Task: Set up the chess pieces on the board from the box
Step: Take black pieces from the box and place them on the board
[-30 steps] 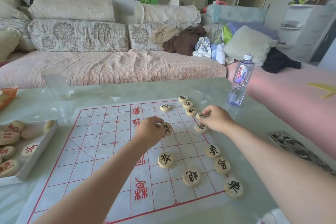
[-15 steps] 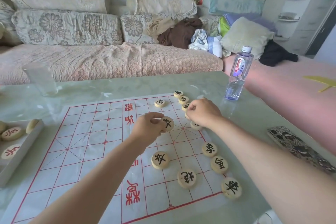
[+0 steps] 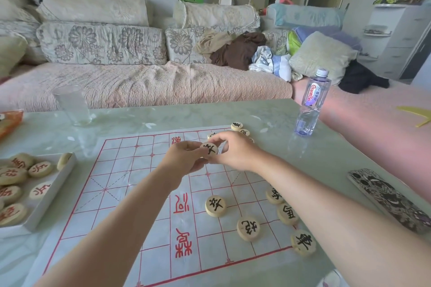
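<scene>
A white paper board point(image 3: 121, 193) with red grid lines lies on the glass table. Round wooden pieces with black characters stand along its right side, among them one point(image 3: 215, 205) near the middle and one point(image 3: 303, 242) at the near right corner. My left hand point(image 3: 184, 158) holds a black-marked piece point(image 3: 209, 148) above the board's far middle. My right hand point(image 3: 235, 150) meets it there, with its fingers pinching the same piece from the right. A white box point(image 3: 49, 196) at the left holds several red-marked pieces point(image 3: 40, 169).
A water bottle point(image 3: 311, 102) stands at the table's far right, a clear glass point(image 3: 73, 105) at the far left. A patterned phone case point(image 3: 391, 199) lies at the right edge. An orange packet point(image 3: 9, 121) sits far left. A sofa runs behind the table.
My right hand left the row of pieces on the right and moved left to my left hand. Both hands now meet on the held piece, which rose slightly.
</scene>
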`<state>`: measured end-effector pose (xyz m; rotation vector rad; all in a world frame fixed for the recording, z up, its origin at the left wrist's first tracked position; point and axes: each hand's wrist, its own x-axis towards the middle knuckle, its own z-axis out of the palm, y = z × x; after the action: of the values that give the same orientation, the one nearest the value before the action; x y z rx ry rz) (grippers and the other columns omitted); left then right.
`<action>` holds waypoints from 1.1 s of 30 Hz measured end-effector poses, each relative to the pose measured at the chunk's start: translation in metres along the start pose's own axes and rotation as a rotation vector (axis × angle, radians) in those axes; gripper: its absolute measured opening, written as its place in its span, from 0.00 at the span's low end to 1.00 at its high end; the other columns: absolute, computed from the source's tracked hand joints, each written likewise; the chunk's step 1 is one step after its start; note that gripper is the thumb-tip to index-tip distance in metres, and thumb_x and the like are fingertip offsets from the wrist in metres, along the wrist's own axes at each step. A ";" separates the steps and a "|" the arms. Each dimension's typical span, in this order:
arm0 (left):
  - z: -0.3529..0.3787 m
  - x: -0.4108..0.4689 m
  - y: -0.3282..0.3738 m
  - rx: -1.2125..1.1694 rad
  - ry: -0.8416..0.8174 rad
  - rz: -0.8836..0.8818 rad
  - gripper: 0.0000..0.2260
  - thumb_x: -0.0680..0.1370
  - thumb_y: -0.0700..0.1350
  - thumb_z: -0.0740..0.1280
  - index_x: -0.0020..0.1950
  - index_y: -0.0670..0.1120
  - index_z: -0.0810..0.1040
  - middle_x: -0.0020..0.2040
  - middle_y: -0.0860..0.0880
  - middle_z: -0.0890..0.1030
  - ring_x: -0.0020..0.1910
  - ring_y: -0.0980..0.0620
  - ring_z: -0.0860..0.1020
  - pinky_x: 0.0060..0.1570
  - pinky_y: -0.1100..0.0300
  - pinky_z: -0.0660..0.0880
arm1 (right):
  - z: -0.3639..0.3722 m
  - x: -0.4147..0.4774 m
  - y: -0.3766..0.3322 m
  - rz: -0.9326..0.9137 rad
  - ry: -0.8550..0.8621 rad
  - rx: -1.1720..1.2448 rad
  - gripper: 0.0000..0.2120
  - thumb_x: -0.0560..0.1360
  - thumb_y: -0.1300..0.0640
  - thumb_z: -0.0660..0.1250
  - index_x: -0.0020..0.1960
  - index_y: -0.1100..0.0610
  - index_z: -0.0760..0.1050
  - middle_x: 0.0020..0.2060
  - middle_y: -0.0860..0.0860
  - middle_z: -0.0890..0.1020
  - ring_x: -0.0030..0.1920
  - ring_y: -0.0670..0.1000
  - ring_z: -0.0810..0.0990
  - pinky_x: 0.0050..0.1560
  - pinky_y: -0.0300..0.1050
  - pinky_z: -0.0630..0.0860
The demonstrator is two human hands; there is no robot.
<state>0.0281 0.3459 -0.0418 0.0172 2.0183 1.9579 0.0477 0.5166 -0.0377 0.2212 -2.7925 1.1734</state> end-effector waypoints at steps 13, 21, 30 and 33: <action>-0.042 0.008 -0.046 1.223 0.039 0.295 0.19 0.76 0.56 0.67 0.66 0.56 0.74 0.67 0.50 0.68 0.67 0.48 0.63 0.64 0.51 0.66 | 0.021 0.001 0.010 0.141 -0.228 -0.329 0.19 0.70 0.51 0.74 0.60 0.46 0.79 0.54 0.42 0.81 0.55 0.46 0.78 0.58 0.45 0.77; -0.043 0.005 -0.053 1.259 0.062 0.338 0.19 0.77 0.57 0.65 0.67 0.56 0.72 0.66 0.50 0.69 0.66 0.49 0.64 0.65 0.51 0.65 | 0.026 -0.003 0.004 0.106 -0.240 -0.424 0.20 0.75 0.43 0.70 0.64 0.48 0.77 0.60 0.45 0.76 0.60 0.48 0.75 0.59 0.44 0.72; -0.092 -0.016 -0.045 1.142 0.171 0.367 0.16 0.77 0.55 0.65 0.64 0.54 0.75 0.57 0.52 0.74 0.60 0.50 0.69 0.59 0.54 0.70 | 0.035 -0.002 -0.023 0.082 -0.165 -0.463 0.20 0.75 0.45 0.68 0.66 0.47 0.73 0.61 0.45 0.73 0.60 0.49 0.75 0.58 0.47 0.72; -0.125 -0.028 -0.032 1.110 0.216 0.324 0.13 0.77 0.53 0.65 0.60 0.52 0.77 0.51 0.52 0.74 0.52 0.52 0.72 0.50 0.58 0.70 | 0.054 0.001 -0.052 0.027 -0.140 -0.319 0.13 0.77 0.49 0.66 0.61 0.48 0.76 0.52 0.44 0.77 0.54 0.47 0.76 0.54 0.44 0.73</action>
<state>0.0312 0.2159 -0.0662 0.4178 3.1172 0.7317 0.0538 0.4425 -0.0388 0.2456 -3.0593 0.7250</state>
